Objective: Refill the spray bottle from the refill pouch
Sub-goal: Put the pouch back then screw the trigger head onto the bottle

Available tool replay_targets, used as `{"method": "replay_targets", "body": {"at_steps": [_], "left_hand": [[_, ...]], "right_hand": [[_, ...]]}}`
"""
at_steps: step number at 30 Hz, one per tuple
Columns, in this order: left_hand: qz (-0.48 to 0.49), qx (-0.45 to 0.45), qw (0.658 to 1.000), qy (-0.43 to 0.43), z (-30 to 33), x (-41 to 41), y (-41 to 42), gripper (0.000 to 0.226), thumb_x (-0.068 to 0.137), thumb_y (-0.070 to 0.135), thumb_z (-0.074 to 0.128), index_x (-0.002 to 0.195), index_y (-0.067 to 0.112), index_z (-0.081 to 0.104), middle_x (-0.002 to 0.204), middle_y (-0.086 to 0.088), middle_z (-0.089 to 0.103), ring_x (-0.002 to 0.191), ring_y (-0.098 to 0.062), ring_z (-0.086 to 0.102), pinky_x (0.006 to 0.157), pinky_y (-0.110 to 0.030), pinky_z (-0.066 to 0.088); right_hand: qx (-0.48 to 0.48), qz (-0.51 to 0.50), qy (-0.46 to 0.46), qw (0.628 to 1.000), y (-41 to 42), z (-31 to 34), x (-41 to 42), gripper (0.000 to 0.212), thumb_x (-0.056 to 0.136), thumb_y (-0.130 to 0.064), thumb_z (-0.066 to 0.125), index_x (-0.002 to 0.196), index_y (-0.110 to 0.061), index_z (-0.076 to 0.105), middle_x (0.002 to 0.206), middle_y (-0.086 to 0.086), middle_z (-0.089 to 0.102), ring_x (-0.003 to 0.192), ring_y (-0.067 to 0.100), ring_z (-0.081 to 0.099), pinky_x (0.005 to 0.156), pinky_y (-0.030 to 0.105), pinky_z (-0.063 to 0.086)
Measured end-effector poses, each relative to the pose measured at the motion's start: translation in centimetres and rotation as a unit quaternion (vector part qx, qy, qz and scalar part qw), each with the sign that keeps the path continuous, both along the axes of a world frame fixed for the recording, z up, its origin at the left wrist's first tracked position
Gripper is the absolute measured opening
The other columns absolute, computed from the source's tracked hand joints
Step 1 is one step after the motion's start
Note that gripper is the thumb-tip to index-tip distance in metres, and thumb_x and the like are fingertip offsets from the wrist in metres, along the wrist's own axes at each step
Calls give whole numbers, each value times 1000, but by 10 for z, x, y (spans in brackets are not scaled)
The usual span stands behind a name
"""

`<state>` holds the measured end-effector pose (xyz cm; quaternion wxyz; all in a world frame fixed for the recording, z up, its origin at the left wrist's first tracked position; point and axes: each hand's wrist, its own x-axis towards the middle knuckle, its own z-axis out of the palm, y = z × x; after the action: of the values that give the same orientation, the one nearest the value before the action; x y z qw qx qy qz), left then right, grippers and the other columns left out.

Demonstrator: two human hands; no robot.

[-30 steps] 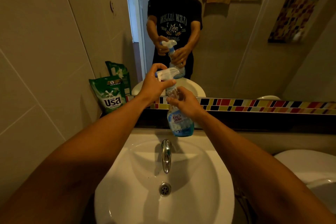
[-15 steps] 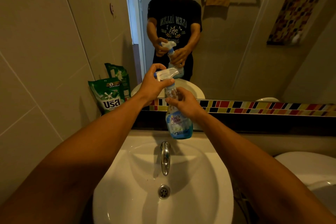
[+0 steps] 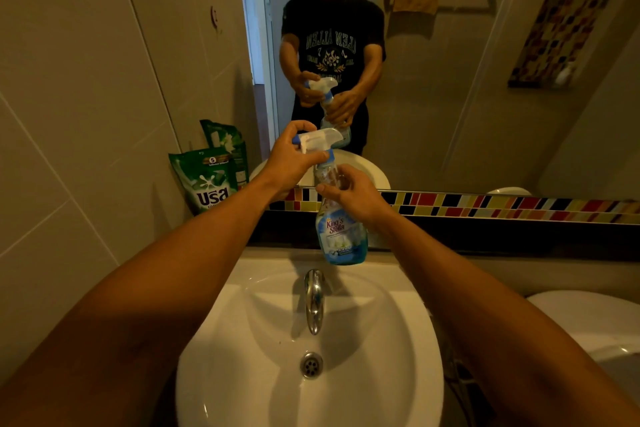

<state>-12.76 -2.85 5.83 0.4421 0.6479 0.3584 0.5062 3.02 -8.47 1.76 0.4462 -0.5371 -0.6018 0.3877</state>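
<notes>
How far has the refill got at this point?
Early. Done: the spray bottle is held up over the sink. In hand: the left hand grips the trigger head, still seated, while the right hand holds the neck. Left: removing the head and pouring from the green pouch, untouched by the wall.

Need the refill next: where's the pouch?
The green pouch stands at left against the tiled wall, beside the mirror, behind the sink.

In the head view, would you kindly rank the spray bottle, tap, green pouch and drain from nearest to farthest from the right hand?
1. Spray bottle: held by the right hand.
2. Tap: below.
3. Green pouch: left, against the wall.
4. Drain: basin bottom.
</notes>
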Motion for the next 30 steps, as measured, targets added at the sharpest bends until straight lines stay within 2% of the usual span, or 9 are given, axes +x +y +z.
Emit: {"method": "replay_targets", "body": {"at_steps": [3,8,14,16,19,22,25,28,30], "left_hand": [[12,3,1000,-1,-1,0,1,51,77,0,73,122,15,52,108,-7,59,85,-17,61,61,-14,50],[1,14,1000,-25,-3,1,-3,53,75,15,85,114,22,50,117,-16,59,96,-21,65,71,-23,57],[28,19,999,11,-2,0,-3,53,76,1,76,120,14,51,108,-4,57,86,-17,61,60,-15,51],[28,14,999,7,-4,-2,-2,52,76,3,76,120,15,50,110,-9,58,85,-19,62,59,-15,51],[19,12,1000,-10,-6,-2,-4,57,73,19,86,117,18,50,116,-18,61,93,-28,67,68,-25,59],[27,26,999,-15,-8,-2,-6,59,71,21,88,114,20,48,118,-22,59,100,-31,67,73,-29,60],[32,29,999,-14,-6,-2,-8,57,72,13,87,113,19,48,115,-18,60,96,-26,67,71,-25,59],[35,25,999,15,-1,-3,-12,55,77,7,82,119,16,48,112,-5,59,90,-15,65,64,-16,54],[30,25,999,34,0,-5,-12,53,79,6,79,121,19,48,115,-4,58,93,-17,65,63,-16,55]], "right_hand": [[3,-1,1,1000,1,1,0,29,93,-26,77,118,-22,62,110,4,75,100,22,74,91,43,61],[5,8,-7,1000,-2,3,-2,33,95,-28,75,123,-21,61,112,2,74,101,19,73,89,39,60],[3,6,0,1000,-4,2,-1,33,94,-28,75,122,-20,61,111,3,74,100,20,73,88,37,60],[1,7,-3,1000,-5,2,-2,33,94,-29,76,123,-20,61,111,3,74,99,20,74,88,38,61],[-4,11,-11,1000,-6,1,-3,39,93,-30,76,127,-18,60,114,3,74,102,20,73,91,40,61],[-1,17,-12,1000,-7,4,-6,40,94,-28,76,129,-17,59,114,2,73,102,19,72,89,37,59],[0,20,-10,1000,-9,6,-7,37,95,-25,75,127,-19,59,112,0,72,102,18,71,89,36,59],[0,7,-7,1000,-10,5,-7,35,95,-26,75,125,-18,60,112,3,73,102,21,72,93,42,60],[-3,5,-9,1000,-10,5,-5,33,95,-27,75,123,-19,61,113,4,73,103,23,72,94,45,60]]}}
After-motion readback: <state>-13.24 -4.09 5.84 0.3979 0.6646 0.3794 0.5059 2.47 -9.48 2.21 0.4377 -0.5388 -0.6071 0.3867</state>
